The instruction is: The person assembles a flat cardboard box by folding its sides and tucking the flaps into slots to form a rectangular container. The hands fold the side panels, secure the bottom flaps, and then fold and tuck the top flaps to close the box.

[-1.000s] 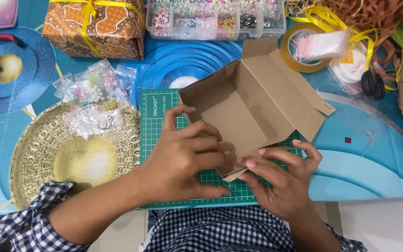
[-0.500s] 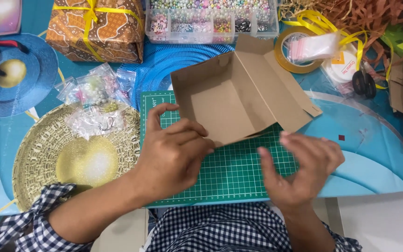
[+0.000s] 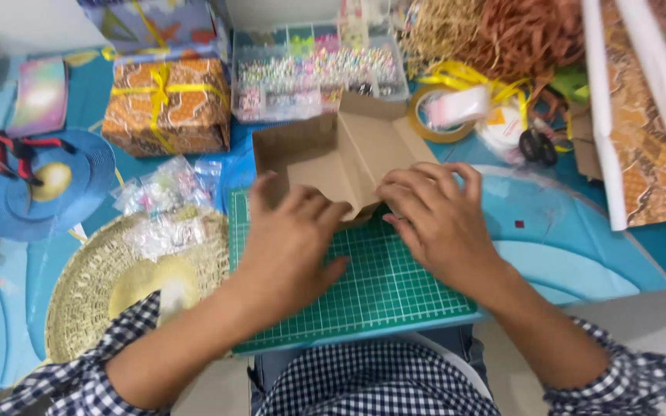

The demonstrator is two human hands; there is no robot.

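Left hand (image 3: 290, 239): laid palm down with fingers spread on the near left part of the folded brown cardboard box (image 3: 341, 154), pressing rather than gripping.
Right hand (image 3: 437, 219): fingers curled over the box's near right flap, which is pressed down.
Box: at the far edge of the green cutting mat (image 3: 364, 285).
Behind: wrapped gift (image 3: 167, 104), bead organiser (image 3: 317, 69), tape roll (image 3: 437, 115).
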